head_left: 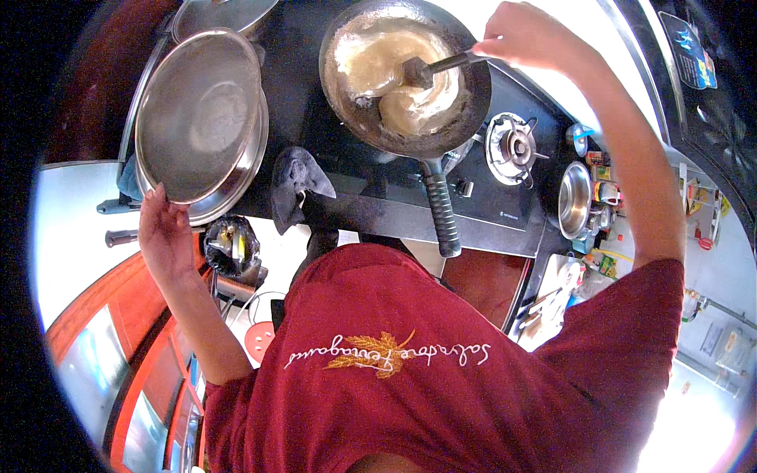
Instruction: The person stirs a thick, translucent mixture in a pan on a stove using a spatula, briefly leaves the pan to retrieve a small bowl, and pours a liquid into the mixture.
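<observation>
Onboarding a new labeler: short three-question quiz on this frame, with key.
1. True or false: the bare burner is to the right of the wok.
2. What does the left hand hold by its rim?
A) small steel bowl
B) round metal pan
C) dark cloth
3. What does the right hand hold, and where is its far end?

Key
1. True.
2. B.
3. A spatula-like utensil; its head is in the pale mixture inside the wok.
</observation>
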Available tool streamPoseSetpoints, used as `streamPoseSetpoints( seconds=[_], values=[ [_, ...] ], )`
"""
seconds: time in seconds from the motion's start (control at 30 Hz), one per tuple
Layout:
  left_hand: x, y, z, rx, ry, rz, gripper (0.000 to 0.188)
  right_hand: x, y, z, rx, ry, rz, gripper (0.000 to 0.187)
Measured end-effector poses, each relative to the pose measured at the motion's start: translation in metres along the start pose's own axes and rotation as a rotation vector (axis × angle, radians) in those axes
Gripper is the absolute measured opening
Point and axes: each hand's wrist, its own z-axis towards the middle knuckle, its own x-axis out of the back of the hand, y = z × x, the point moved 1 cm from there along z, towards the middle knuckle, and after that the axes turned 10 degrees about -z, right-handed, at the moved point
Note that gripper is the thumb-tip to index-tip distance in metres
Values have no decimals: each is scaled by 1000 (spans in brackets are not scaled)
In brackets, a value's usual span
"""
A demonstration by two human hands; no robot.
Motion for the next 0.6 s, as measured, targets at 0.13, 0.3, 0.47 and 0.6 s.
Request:
streamPoseSetpoints(
  seconds=[0.13,0.3,0.47,0.6],
  values=[
    [8,2,3,14,-39,16,12,40,-1,-23,31,-172,245,24],
    [9,5,2,37,-79,-14,14,49,-16,-24,161,-259,305,23],
    [4,5,1,53,-107,-2,12,4,-46,-1,232,30,-118,16],
    [16,9,7,143,-185,-29,11,-29,-26,11,63,172,-244,19]
  ],
)
